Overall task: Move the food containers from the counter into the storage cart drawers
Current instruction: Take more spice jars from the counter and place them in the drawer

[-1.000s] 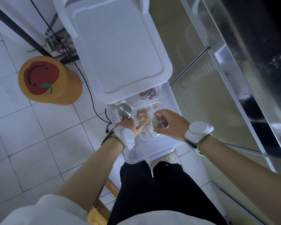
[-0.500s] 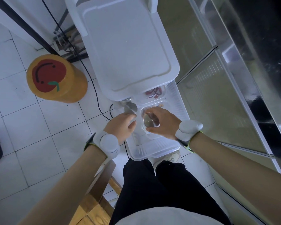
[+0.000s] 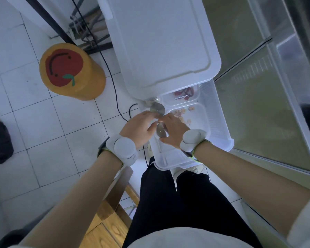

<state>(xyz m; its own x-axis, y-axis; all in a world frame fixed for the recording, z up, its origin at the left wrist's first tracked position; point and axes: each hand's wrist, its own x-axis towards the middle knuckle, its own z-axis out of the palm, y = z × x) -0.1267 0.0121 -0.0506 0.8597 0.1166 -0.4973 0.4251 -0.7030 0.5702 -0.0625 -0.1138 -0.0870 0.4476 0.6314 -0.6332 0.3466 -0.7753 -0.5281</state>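
- Right, middle of the frame: looks like the placing step, with a metal-lidded jar [image 3: 161, 132] held over the near left part of the open drawer [image 3: 220, 126] of the white storage cart [image 3: 161, 42].
- Right hand [image 3: 174, 130]: grip closed round that jar, fingers above the lid, thumb below.
- Left hand [image 3: 139, 129]: fingertips up against a second jar [image 3: 157, 109] just beyond, at the drawer's far left corner; touching or actually pinching, cannot tell from here.
- Already in the drawer, right of the hands: a clear tray of pale slices [image 3: 188, 113], and behind it, half under the cart top, a tray of reddish pieces [image 3: 184, 92].
- Next, as a judgement: lower the held jar upright into the free strip beside the second jar, clear of the tray rim, then let go. Likely a tight fit, so worth steadying the neighbour with the left.
- Hidden: both jar bodies and their contents, under lids and fingers. Impossible to say whether the held jar rests on the drawer floor yet.
- Cut off: no bench in view at all, so no count of containers left to move. Drawer's back end lost under the cart top.
- Upper left: an orange stool [image 3: 72, 72] on the tiled floor, well apart.
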